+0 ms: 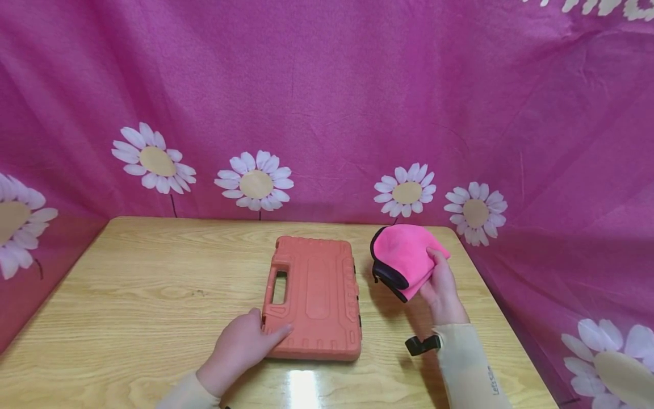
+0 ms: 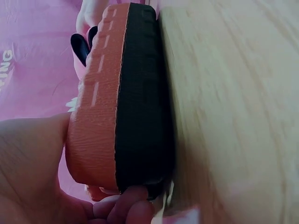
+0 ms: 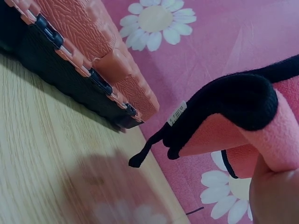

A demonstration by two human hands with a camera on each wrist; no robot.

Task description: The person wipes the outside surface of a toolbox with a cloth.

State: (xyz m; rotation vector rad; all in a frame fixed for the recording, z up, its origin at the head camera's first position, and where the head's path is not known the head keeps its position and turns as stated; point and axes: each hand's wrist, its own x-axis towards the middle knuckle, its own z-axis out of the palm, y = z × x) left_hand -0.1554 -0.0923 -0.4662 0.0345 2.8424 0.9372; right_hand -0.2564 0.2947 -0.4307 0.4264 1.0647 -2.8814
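We see the two hands apart above a wooden table: the left hand grips the near left corner of an orange case, which lies at the middle of the table with its handle to the left. To the case's right, we note the right hand pinching a folded pink cloth with black edging, raised over the tabletop's far right part.
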